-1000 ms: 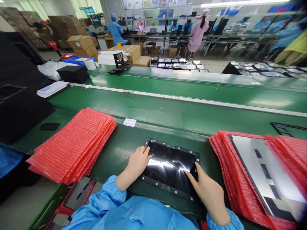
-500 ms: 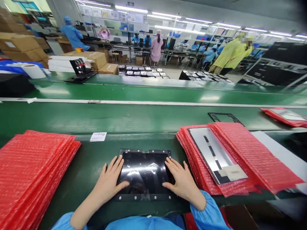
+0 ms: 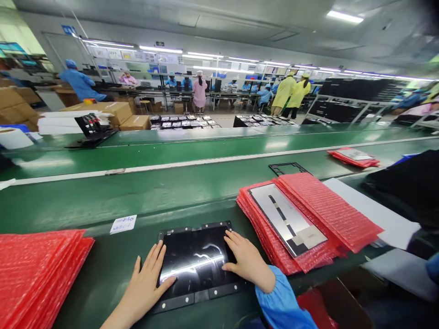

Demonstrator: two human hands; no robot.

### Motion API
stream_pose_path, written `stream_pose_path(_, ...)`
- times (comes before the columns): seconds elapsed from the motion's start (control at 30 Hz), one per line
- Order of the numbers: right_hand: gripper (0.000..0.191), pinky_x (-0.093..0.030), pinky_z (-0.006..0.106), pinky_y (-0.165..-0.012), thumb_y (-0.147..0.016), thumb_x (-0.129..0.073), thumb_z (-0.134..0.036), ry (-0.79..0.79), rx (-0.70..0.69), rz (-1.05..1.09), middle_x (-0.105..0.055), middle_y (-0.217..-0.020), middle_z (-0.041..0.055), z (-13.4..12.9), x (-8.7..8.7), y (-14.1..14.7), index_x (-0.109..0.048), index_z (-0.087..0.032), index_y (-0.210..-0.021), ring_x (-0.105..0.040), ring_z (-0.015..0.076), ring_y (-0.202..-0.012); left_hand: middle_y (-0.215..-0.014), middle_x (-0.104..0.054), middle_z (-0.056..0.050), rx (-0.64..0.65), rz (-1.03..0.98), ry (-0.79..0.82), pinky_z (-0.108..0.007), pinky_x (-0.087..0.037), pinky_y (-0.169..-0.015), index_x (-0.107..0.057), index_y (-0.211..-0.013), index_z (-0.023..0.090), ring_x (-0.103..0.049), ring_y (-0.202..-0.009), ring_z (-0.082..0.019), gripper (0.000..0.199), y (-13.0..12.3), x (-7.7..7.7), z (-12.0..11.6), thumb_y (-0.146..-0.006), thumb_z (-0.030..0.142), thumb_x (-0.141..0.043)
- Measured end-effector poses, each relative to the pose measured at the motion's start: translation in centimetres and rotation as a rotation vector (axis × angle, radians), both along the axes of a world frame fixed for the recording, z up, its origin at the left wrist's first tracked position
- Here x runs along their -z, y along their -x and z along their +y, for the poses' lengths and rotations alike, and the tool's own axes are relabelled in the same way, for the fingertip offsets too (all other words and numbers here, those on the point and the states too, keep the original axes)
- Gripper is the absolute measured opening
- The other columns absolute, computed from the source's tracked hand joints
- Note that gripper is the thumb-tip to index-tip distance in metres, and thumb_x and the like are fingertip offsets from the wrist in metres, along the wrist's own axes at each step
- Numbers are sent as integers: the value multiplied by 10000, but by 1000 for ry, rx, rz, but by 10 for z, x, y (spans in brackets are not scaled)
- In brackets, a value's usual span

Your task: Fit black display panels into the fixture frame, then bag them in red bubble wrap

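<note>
Both hands lie open, gripping nothing: the left hand (image 3: 142, 288) touches the left edge of a glossy black screen (image 3: 195, 265), and the right hand (image 3: 245, 258) rests flat on it. The screen lies on a green conveyor belt (image 3: 137, 201), between a left stack of red bubble wrap (image 3: 34, 274) and a right stack of red bubble wrap (image 3: 318, 214).

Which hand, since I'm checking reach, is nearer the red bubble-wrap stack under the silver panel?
Right: the right hand lies on the black panel, close beside the stack without touching it. The left hand is farther, at the panel's opposite edge.

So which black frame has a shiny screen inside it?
The frame under the left hand and right hand; the other frame, up the belt, is hollow.
</note>
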State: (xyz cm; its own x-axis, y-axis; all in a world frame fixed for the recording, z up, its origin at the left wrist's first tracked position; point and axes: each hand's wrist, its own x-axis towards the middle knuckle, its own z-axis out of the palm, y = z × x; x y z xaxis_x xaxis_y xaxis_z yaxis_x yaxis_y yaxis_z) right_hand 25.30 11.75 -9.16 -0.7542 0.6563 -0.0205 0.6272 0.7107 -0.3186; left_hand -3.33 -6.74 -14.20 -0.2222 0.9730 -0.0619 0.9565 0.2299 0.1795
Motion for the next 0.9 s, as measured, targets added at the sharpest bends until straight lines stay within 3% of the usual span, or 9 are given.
stream_pose_path(0.1,607,-376,563,-1024,-752,-729,-429,-105,11,103,-513,-1384,187,-6,1,34,-565,-153,-1268,-434,379,-1291,-1570,-180,-101,-123,19,-46,-592,-169,-1127,-182,-1505,170,-194,-1444,-295,748,-15,4,4,-903,598,-300)
stream_pose_path(0.2,519,-370,488,-1057,-811,-673,-442,-145,-105,183,-541,-1356,81,-14,8,72,-526,-279,-1282,-445,282,-1286,-1568,-210,-122,-200,3,-148,-578,-166,-1136,-213,-1505,154,-213,-1440,-288,730,-25,14,3,-910,566,-308)
stream_pose_path(0.33,267,-381,488,-1037,-856,-627,-365,-208,-96,265,-597,-1103,95,-18,17,100,-601,-200,-1064,-539,256,-1085,-1562,-234,-151,-283,-135,-254,-546,-129,-1163,-203,-1503,100,-222,-1439,-268,747,-27,28,1,-912,546,-301)
stream_pose_path(0.4,165,-372,488,-1041,-878,-591,-316,-234,-78,304,-583,-1029,77,-17,16,101,-594,-192,-987,-546,230,-1003,-1555,-259,-152,-341,-264,-296,-543,-99,-1171,-239,-1489,79,-204,-1445,-263,729,-28,27,3,-917,527,-292)
stream_pose_path(0.5,120,-300,505,-1092,-903,-536,-274,-265,-73,360,-568,-1033,56,-17,8,96,-571,-213,-1000,-530,209,-1018,-1534,-328,-124,-448,-564,-437,-507,-128,-1180,-401,-1419,112,-209,-1444,-253,648,-34,10,8,-915,513,-328)
stream_pose_path(0.7,236,-259,543,-1113,-906,-500,-230,-299,-35,576,-606,-1090,81,-20,-21,74,-513,-209,-1141,-539,224,-1110,-1246,-660,-68,-702,-1351,-574,-459,-236,-1160,-691,-1048,207,-398,-1355,-285,332,-54,-47,10,-805,421,-621)
stream_pose_path(0.77,288,-267,552,-1109,-908,-491,-212,-292,-19,637,-623,-1127,88,-20,-30,64,-482,-218,-1195,-543,231,-1143,-1157,-706,-64,-769,-1506,-617,-466,-250,-1152,-711,-976,207,-425,-1337,-281,241,-54,-58,8,-788,346,-654)
stream_pose_path(0.9,340,-365,500,-1067,-903,-507,-204,-273,118,795,-612,-1207,106,-18,-38,36,-475,-227,-1240,-541,236,-1177,-1150,-710,-46,-909,-1653,-651,-475,-328,-1114,-699,-1033,229,-492,-1286,-262,231,-36,-66,6,-811,265,-643)
